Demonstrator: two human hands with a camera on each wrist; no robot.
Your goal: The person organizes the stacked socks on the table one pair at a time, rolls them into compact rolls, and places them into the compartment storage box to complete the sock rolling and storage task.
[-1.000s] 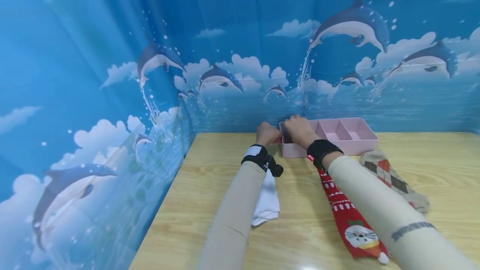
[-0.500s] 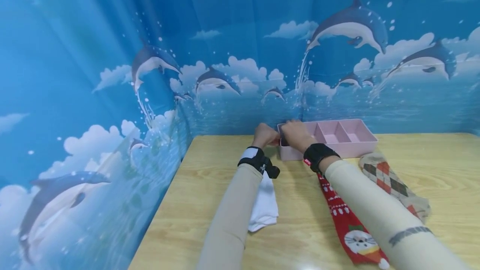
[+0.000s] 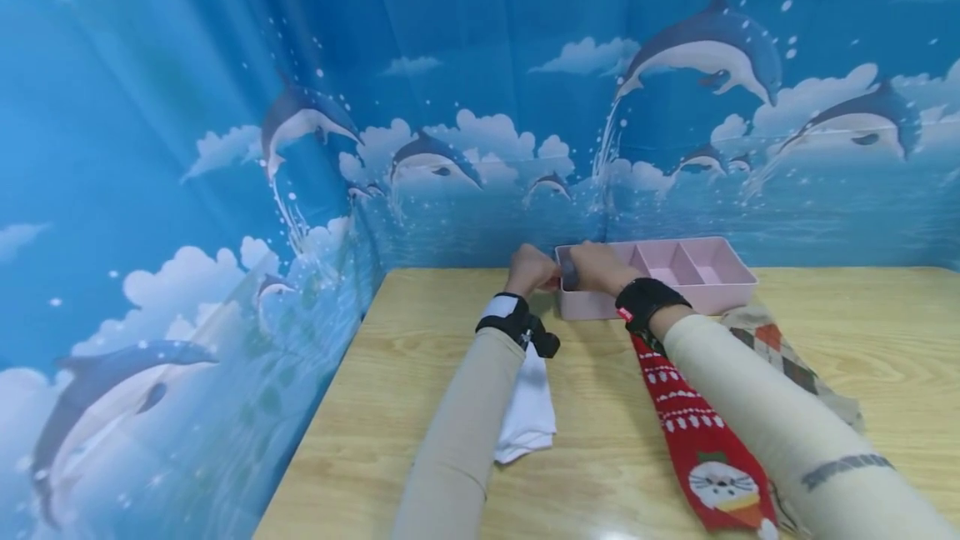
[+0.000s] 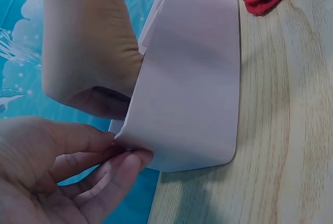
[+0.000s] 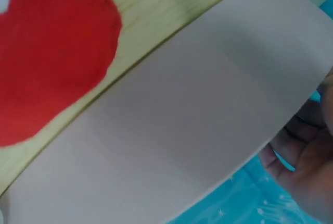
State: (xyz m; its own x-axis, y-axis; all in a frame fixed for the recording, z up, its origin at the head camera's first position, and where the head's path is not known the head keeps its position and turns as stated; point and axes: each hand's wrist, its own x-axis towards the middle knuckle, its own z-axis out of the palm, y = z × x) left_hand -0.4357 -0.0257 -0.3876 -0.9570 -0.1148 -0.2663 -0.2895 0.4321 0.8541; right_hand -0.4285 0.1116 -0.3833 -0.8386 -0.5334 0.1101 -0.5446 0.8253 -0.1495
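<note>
Pink divided box (image 3: 723,298) sits at the far edge of the desk (image 3: 607,423), directly at both grips, its row of compartments running off to the right of them. The left hand (image 3: 531,269) is at the box's left end, wrist bent inward; the left wrist view shows thumb and fingers clamped together on the rim there, a detail too small to read from the head. The right hand (image 3: 596,267) arches over the leftmost compartment with knuckles up and fingers dipping behind the wall. A small grey thing (image 3: 569,269) shows just left of it; I cannot tell whether the right grip is closed on this, since the right wrist view loses the fingertips behind the box.

Nearer the body than the right grip lies a red patterned sock (image 3: 686,423), partly under the right forearm. The head view hides its far end, but both wrist views show a strip of desk between it and the box. Right of that forearm is an argyle sock (image 3: 770,342). Below the left grip, a white cloth (image 3: 528,419) pokes out beside the left sleeve (image 3: 453,440). Behind everything hangs a blue dolphin curtain (image 3: 480,73).
</note>
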